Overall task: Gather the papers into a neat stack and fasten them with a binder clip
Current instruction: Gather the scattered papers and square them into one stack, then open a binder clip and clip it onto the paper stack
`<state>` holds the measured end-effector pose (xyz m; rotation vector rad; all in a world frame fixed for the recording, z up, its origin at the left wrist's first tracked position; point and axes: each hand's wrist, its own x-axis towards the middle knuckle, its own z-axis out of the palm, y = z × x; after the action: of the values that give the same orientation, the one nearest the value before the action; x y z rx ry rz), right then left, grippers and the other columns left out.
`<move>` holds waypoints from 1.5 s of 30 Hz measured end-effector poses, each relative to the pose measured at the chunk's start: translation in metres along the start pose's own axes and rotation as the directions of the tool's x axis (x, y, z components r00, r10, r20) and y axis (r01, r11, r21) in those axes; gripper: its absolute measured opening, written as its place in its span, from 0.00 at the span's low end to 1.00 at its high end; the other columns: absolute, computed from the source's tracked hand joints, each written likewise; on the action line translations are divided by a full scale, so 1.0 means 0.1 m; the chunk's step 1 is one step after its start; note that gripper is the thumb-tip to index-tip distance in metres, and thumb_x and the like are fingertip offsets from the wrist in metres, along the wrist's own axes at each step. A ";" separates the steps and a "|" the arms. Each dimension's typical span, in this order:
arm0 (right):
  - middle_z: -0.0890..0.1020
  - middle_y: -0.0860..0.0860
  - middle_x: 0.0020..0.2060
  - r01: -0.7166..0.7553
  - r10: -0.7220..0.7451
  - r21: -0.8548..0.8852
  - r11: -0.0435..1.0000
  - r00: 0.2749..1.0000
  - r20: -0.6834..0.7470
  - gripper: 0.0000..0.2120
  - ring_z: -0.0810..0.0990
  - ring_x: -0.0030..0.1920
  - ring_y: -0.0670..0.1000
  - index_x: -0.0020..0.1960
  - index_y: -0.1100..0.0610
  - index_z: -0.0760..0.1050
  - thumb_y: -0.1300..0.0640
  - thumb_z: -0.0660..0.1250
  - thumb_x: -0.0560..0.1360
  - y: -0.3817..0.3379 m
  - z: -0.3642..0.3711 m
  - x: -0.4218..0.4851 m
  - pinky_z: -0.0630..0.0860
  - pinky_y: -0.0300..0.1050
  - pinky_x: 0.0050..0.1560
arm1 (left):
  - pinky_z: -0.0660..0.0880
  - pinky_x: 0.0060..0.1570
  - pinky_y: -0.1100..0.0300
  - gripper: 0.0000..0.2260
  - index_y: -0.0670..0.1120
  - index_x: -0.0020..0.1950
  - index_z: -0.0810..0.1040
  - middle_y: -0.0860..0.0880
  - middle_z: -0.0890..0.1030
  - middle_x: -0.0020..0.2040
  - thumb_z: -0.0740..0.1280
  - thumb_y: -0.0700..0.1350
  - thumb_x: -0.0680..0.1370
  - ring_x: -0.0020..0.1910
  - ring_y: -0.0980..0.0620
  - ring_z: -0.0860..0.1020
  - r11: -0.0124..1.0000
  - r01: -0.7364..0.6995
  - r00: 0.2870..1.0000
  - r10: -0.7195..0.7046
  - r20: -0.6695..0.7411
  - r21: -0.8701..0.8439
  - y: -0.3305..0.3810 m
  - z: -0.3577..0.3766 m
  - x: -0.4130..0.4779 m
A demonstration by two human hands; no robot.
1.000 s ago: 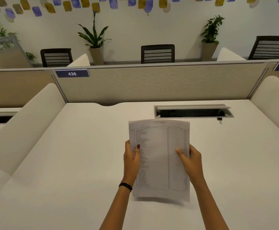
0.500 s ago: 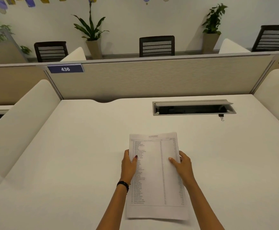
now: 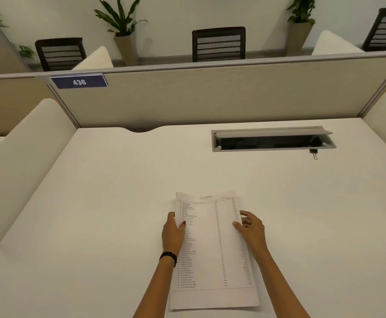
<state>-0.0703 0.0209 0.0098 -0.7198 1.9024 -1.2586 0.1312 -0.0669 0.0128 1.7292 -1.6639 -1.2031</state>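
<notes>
Squaring the papers (image 3: 212, 249), gripped at both long edges by left hand (image 3: 173, 232) and right hand (image 3: 253, 230).
Edges are best aligned before the binder clip (image 3: 314, 153), well beyond the grip, is fetched.

A plain white desk (image 3: 109, 203) is seen, pretty bare overall. A stack of printed papers (image 3: 212, 251) is laid flat on it down at 6 o'clock, long side running away from the viewer. Up at about 1 o'clock a metal cable tray (image 3: 273, 139) is set into the top, lid flipped open. A small binder clip (image 3: 314, 153) is parked right against the tray's near right corner, well apart from the papers.
</notes>
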 end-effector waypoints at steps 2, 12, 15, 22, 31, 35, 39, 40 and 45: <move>0.82 0.52 0.42 0.017 -0.017 -0.006 1.000 1.000 -0.004 0.14 0.80 0.40 0.49 0.56 0.58 0.76 0.63 0.69 0.71 0.04 -0.01 0.01 0.76 0.33 0.36 | 0.74 0.42 0.58 0.10 0.43 0.57 0.68 0.44 0.79 0.56 0.63 0.41 0.77 0.46 0.49 0.77 0.999 -0.002 1.000 0.002 0.004 0.035 0.00 0.00 0.01; 0.79 0.52 0.48 0.154 -0.158 -0.038 0.987 0.963 -0.218 0.10 0.77 0.47 0.50 0.53 0.59 0.77 0.62 0.68 0.72 0.21 -0.17 0.13 0.72 0.24 0.44 | 0.66 0.62 0.50 0.28 0.42 0.71 0.58 0.41 0.65 0.67 0.66 0.47 0.75 0.66 0.43 0.65 0.889 0.033 0.991 0.030 -0.130 0.457 0.10 0.04 0.12; 0.78 0.53 0.50 0.208 -0.222 -0.082 0.975 0.942 -0.253 0.10 0.77 0.48 0.51 0.53 0.58 0.77 0.65 0.67 0.72 0.28 -0.38 0.26 0.70 0.24 0.44 | 0.61 0.69 0.49 0.26 0.45 0.72 0.59 0.43 0.60 0.72 0.64 0.46 0.77 0.71 0.45 0.60 0.892 -0.129 0.975 0.193 -0.107 0.434 0.27 0.18 0.17; 0.77 0.53 0.50 0.272 -0.306 -0.156 0.950 0.911 -0.277 0.12 0.77 0.50 0.52 0.53 0.58 0.76 0.70 0.64 0.72 0.37 -0.89 0.62 0.72 0.27 0.48 | 0.58 0.73 0.55 0.18 0.47 0.69 0.66 0.49 0.65 0.73 0.61 0.44 0.79 0.73 0.50 0.60 0.823 -0.512 0.856 0.465 0.225 0.245 0.77 0.84 0.37; 0.77 0.57 0.53 0.259 -0.339 -0.270 0.927 0.887 -0.313 0.12 0.77 0.51 0.53 0.54 0.61 0.76 0.70 0.63 0.72 0.39 -1.53 1.18 0.69 0.24 0.51 | 0.57 0.74 0.55 0.18 0.45 0.69 0.67 0.47 0.63 0.74 0.59 0.43 0.79 0.73 0.48 0.60 0.771 -0.558 0.812 0.433 0.391 0.305 1.13 1.76 0.58; 0.76 0.58 0.54 0.243 -0.332 -0.285 0.927 0.884 -0.329 0.13 0.76 0.52 0.53 0.55 0.61 0.76 0.69 0.63 0.72 0.36 -1.78 1.45 0.68 0.24 0.51 | 0.52 0.75 0.56 0.22 0.45 0.74 0.57 0.48 0.57 0.76 0.57 0.45 0.80 0.76 0.50 0.54 0.740 -0.581 0.794 0.425 0.435 0.337 1.21 1.96 0.71; 0.74 0.60 0.56 0.182 -0.273 -0.272 0.945 0.896 -0.349 0.15 0.74 0.52 0.54 0.58 0.62 0.74 0.68 0.64 0.73 0.29 -1.97 1.79 0.70 0.32 0.50 | 0.46 0.75 0.55 0.25 0.45 0.75 0.47 0.49 0.48 0.78 0.53 0.49 0.81 0.76 0.50 0.47 0.621 -0.642 0.757 0.421 0.500 0.450 1.21 2.08 0.87; 0.73 0.61 0.57 0.163 -0.249 -0.254 0.953 0.900 -0.358 0.15 0.74 0.52 0.54 0.59 0.61 0.73 0.67 0.65 0.73 0.26 -2.01 1.89 0.70 0.33 0.49 | 0.45 0.74 0.54 0.26 0.46 0.75 0.46 0.49 0.47 0.78 0.52 0.50 0.81 0.76 0.50 0.46 0.598 -0.655 0.747 0.418 0.517 0.463 1.21 2.09 0.91; 0.69 0.62 0.62 0.091 -0.178 -0.236 0.967 0.909 -0.378 0.22 0.73 0.58 0.55 0.64 0.61 0.69 0.66 0.67 0.72 0.14 -2.14 2.33 0.71 0.41 0.55 | 0.40 0.74 0.54 0.27 0.46 0.75 0.42 0.49 0.43 0.77 0.51 0.52 0.81 0.76 0.51 0.41 0.564 -0.689 0.709 0.396 0.584 0.455 1.20 2.10 1.06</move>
<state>-0.3802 -0.0430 -0.0118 -0.7600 2.3834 -1.3798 -0.1203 -0.1374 -0.0274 1.0519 -2.8965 -0.7263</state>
